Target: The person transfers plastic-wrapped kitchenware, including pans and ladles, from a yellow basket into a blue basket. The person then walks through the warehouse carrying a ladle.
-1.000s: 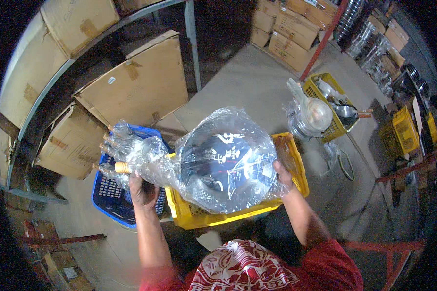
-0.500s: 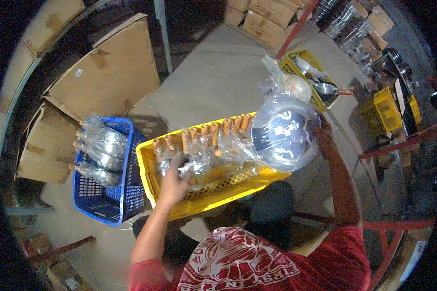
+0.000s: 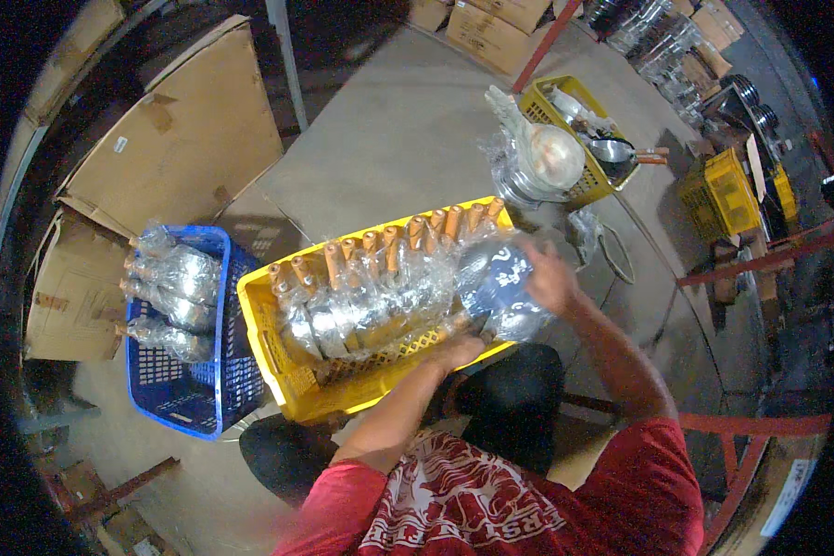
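Note:
A dark round pan (image 3: 496, 278) in clear plastic stands tilted over the right end of a yellow crate (image 3: 366, 408). My right hand (image 3: 549, 278) grips its right edge, with the fingers partly blurred. My left hand (image 3: 461, 352) is closed at the pan's lower left, by what looks like its wooden handle. Inside the crate, several plastic-wrapped pans (image 3: 357, 320) stand in a row. Their orange-brown wooden handles (image 3: 391, 248) point up along the far side.
At the left, a blue crate (image 3: 221, 334) holds several wrapped pans. Plastic-wrapped round metal ware (image 3: 551, 157) stands beyond my right hand, beside another yellow crate (image 3: 565, 93) of pans. Cardboard sheets (image 3: 185, 130) lean at the back left. A red metal bar (image 3: 760, 424) runs at the right.
My left hand has moved right, from the row of wrapped pans to the dark pan. That pan has turned and shifted left and down, uncovering the wrapped metal ware behind it.

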Demonstrator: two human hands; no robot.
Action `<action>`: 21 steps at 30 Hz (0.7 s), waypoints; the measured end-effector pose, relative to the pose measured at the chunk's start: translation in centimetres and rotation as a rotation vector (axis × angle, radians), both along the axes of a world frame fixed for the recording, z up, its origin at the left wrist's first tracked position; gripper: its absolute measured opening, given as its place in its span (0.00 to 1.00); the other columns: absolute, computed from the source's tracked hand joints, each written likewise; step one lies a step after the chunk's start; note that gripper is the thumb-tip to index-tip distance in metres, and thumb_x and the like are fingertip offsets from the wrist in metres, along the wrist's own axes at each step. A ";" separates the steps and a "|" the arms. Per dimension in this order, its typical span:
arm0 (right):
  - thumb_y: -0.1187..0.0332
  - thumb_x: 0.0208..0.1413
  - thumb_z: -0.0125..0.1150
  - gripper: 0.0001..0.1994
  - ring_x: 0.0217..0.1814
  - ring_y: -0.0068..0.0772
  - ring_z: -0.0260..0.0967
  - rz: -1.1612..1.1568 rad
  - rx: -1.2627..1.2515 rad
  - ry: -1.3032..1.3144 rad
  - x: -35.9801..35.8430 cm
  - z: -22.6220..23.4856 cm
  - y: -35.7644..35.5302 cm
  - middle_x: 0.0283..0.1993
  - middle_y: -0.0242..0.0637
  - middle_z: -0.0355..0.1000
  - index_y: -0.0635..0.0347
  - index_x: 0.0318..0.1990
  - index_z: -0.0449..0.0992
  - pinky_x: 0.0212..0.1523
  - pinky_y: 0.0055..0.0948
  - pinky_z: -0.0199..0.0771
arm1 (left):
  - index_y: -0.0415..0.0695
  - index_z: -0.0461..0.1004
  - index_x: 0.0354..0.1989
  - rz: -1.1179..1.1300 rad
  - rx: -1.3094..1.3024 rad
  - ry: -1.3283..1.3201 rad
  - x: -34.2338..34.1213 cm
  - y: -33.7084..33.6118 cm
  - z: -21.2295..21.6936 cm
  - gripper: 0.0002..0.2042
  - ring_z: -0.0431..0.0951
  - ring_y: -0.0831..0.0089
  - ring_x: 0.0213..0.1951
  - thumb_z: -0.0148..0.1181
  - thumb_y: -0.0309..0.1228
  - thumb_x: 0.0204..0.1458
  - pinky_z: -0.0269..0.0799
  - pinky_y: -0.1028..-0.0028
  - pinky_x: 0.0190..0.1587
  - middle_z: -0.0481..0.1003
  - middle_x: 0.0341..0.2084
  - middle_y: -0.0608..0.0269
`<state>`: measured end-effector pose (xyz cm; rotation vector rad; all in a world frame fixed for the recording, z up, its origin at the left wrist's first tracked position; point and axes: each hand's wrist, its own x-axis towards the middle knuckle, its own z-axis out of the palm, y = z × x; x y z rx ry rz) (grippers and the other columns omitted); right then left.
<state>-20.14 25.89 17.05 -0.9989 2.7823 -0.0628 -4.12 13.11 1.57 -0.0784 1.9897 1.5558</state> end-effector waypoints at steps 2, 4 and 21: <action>0.70 0.51 0.57 0.33 0.50 0.63 0.74 -0.061 0.200 -0.017 1.5 -1.8 -1.3 0.63 0.62 0.63 0.47 0.69 0.60 0.48 0.54 0.78 | 0.52 0.45 0.75 0.065 0.050 0.062 0.1 1.3 -2.4 0.35 0.52 0.52 0.72 0.39 0.56 0.64 0.49 0.61 0.72 0.52 0.72 0.50; 0.70 0.52 0.55 0.32 0.50 0.66 0.73 -0.111 0.241 0.052 1.8 -3.5 -2.3 0.65 0.61 0.61 0.47 0.68 0.60 0.45 0.57 0.78 | 0.50 0.48 0.74 0.076 0.065 0.048 0.0 1.5 -3.3 0.36 0.54 0.52 0.71 0.41 0.57 0.64 0.50 0.61 0.72 0.54 0.72 0.49; 0.68 0.59 0.49 0.27 0.53 0.64 0.72 -0.097 0.334 0.114 1.3 -5.5 -3.5 0.67 0.58 0.59 0.49 0.68 0.60 0.47 0.51 0.80 | 0.45 0.59 0.69 -0.150 -0.308 -0.254 5.0 -10.0 2.7 0.38 0.70 0.43 0.60 0.50 0.59 0.58 0.65 0.54 0.62 0.69 0.60 0.39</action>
